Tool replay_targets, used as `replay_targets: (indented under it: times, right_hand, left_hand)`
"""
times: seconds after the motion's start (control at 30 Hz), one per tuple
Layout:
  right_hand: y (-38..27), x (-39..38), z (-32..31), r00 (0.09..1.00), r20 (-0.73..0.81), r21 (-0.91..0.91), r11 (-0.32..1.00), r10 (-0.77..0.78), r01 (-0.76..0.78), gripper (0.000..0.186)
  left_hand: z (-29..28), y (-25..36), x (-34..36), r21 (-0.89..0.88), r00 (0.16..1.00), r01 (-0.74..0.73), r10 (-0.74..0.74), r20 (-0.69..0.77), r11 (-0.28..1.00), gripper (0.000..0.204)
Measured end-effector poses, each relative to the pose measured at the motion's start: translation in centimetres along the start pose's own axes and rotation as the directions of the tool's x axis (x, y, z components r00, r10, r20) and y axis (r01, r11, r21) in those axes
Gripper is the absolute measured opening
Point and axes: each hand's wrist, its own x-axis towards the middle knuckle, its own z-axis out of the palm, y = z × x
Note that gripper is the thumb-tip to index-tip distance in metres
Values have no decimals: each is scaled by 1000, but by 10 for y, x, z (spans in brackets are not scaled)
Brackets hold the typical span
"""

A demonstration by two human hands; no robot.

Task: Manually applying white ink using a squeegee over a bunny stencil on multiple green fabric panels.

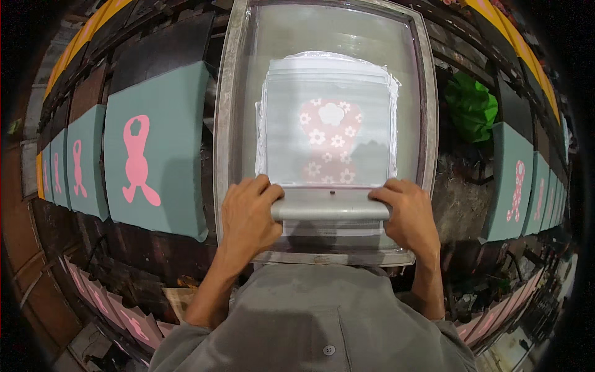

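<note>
My left hand and my right hand are closed on the two ends of a pale metal squeegee. It lies crosswise over the near part of a screen-printing frame, its blade edge on the mesh. Through the mesh shows a faded pink figure with white flowers. White ink is smeared round the sides and far end of the stencil area. My fingertips are curled over the squeegee from above. What lies beneath it is hidden.
Grey-green cloth panels with pink figures run off to the left. Others, with flowered figures, stand at right. A crumpled green plastic bag sits right of the frame. Pink panels line the lower left; yellow rails border the far side.
</note>
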Motion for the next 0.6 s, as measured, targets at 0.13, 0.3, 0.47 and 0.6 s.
replay_targets:
  times: [0.13, 0.3, 0.47, 0.6]
  right_hand:
    - [-11, -39, 13, 1000, 22, 74, 997, 13, -14, 38]
    - [-19, -66, 20, 998, 65, 78, 997, 19, -24, 40]
    - [-10, -46, 3, 997, 49, -9, 998, -56, 57, 34]
    - [0, 2, -32, 990, -110, -83, 993, -89, 80, 31]
  left_hand:
    - [8, 10, -41, -32, 999, 13, -12, 33, 999, 39]
    - [12, 16, -72, -19, 997, 6, -4, 76, 1000, 38]
    - [-1, 12, -50, -2, 997, -41, 41, 63, 999, 26]
    - [-16, -1, 12, 77, 984, -115, 124, -127, 990, 25]
